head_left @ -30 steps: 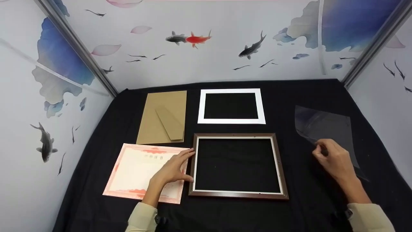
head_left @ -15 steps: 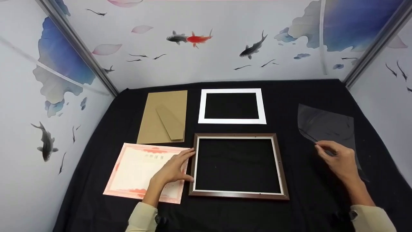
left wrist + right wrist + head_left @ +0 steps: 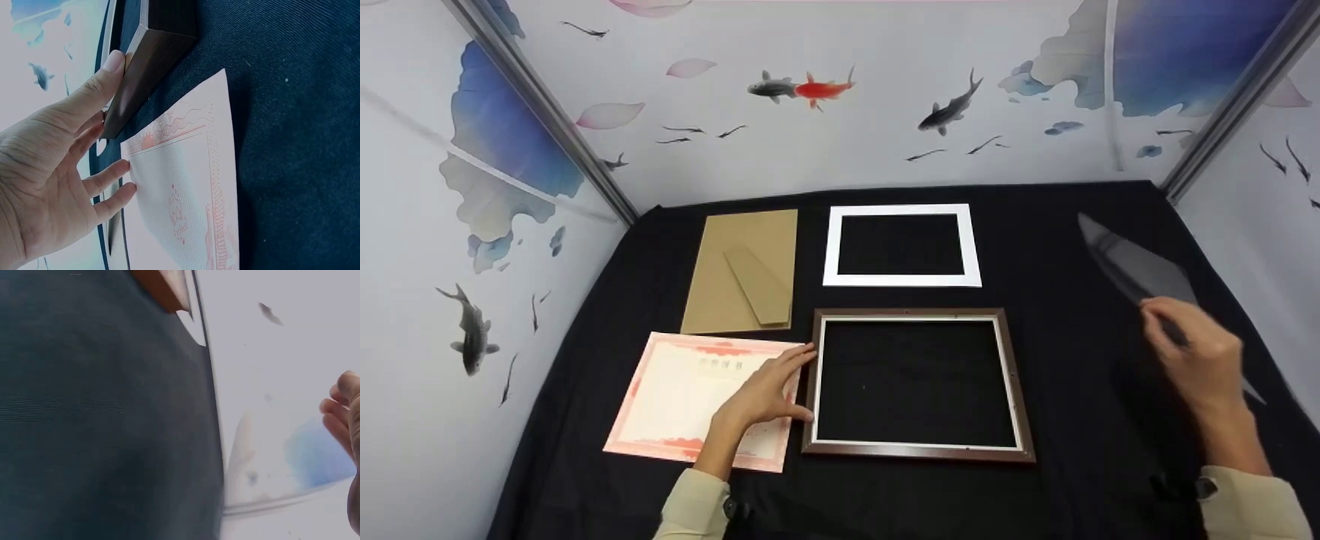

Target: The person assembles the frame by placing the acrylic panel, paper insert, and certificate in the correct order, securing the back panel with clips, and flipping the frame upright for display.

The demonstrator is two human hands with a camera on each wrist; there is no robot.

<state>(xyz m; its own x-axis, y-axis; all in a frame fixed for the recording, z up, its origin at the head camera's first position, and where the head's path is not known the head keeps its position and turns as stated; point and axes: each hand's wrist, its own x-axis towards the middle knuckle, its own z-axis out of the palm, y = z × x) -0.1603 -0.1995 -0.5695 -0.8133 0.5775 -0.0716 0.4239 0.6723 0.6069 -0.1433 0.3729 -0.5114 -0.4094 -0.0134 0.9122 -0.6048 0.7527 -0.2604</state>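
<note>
Over the right side of the black cloth (image 3: 1080, 420), pinching one clear, bendy sheet (image 3: 1136, 259) by an edge between thumb and fingers of the right hand (image 3: 1196, 352), holding it aslant and seeing it smoky grey against the dark weave. Across now to the one frame (image 3: 919, 451) at the middle, merely resting thumb and fingertips of the left hand (image 3: 761, 394) against its outer left side, spreading them apart rather than clutching. Noting in that frame a dark brown, wood-like rectangle with a thin white inner lip and, from the left wrist, a deep side with a neat corner joint. Spotting just beyond it one smooth white mat (image 3: 903, 280) with a rectangular cut-out. Left of that, taking in one tan, card-like board (image 3: 720, 240) bearing one tapering stand leg (image 3: 761, 289). Nearer, partly beneath the left hand, picking out one cream printed paper (image 3: 682, 397), bordered in pink and red with fine wavy lines; straining at a row of small dark heading characters, finding them too faint to read. Around the back and sides, counting three pale wall panels (image 3: 840, 165) painted with inky fish and a single red fish (image 3: 821, 91), plus two metal posts (image 3: 1238, 105); down low, two pale cuffs (image 3: 694, 499).
</note>
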